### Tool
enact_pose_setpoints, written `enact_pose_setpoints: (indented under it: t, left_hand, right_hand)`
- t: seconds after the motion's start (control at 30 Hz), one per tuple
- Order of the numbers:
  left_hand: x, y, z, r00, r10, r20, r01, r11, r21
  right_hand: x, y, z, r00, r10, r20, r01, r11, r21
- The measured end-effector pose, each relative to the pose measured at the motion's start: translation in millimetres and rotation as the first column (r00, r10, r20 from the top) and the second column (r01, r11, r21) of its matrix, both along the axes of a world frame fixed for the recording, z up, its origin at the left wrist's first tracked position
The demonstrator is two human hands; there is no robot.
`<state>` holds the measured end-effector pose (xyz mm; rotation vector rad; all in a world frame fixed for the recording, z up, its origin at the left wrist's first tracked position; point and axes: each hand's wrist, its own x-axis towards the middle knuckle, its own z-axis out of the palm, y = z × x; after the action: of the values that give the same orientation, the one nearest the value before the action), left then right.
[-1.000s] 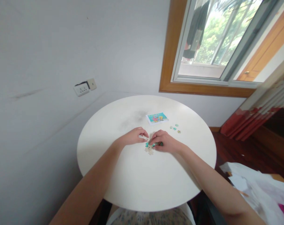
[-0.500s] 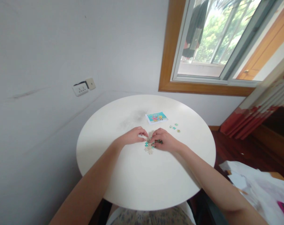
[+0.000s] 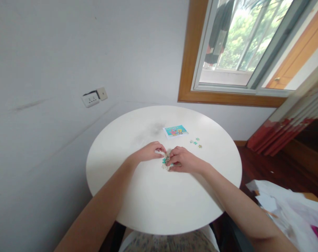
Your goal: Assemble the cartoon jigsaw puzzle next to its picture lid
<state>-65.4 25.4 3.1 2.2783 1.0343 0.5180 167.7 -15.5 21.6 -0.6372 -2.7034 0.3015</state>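
Observation:
A small cluster of jigsaw puzzle pieces (image 3: 164, 161), teal and pale beige, lies on the round white table (image 3: 148, 199) between my two hands. My left hand (image 3: 150, 151) is at the cluster's upper left edge, thumb and fingertips pinched on it. From the right, my right hand (image 3: 184, 160) reaches over the cluster, its fingers curled and its fingertips on the pieces. That hand covers much of the cluster's right side, so how those pieces join cannot be seen.
A teal cartoon picture box or booklet (image 3: 175, 131) lies beyond my hands. Several loose puzzle pieces (image 3: 195, 142) are to its right. The wall (image 3: 138, 70) stands behind the table, with a wood-framed window (image 3: 183, 77). White plastic sheeting (image 3: 279, 199) sits at lower right.
My right hand has shifted slightly down over the cluster, its fingers now covering more of the lower pieces. My left hand stays nearly in place at the upper left edge.

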Motion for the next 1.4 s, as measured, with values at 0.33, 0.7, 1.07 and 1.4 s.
enact_pose_setpoints:
  t: [0.33, 0.7, 1.07, 1.4]
  left_hand:
    - [1, -2, 2.6, 1.000, 0.010, -0.007, -0.010, 1.000, 0.004]
    - [5, -6, 10.3, 0.996, 0.087, 0.020, -0.086, 0.996, -0.034]
    - [3, -8, 12.0, 0.999, 0.034, -0.006, -0.035, 0.997, -0.071]
    - [-1, -6, 11.3, 1.000, -0.011, -0.018, 0.009, 0.997, -0.081]
  right_hand:
    - [-1, 5, -6.2, 0.992, -0.034, -0.119, 0.035, 0.999, 0.011]
    - [12, 26, -9.8, 0.923, -0.259, -0.286, 0.202, 0.956, -0.215]
    - [31, 38, -14.8, 0.906, -0.374, -0.196, 0.362, 0.927, -0.098]
    - [27, 34, -11.5, 0.940, -0.279, -0.195, 0.265, 0.959, -0.096]
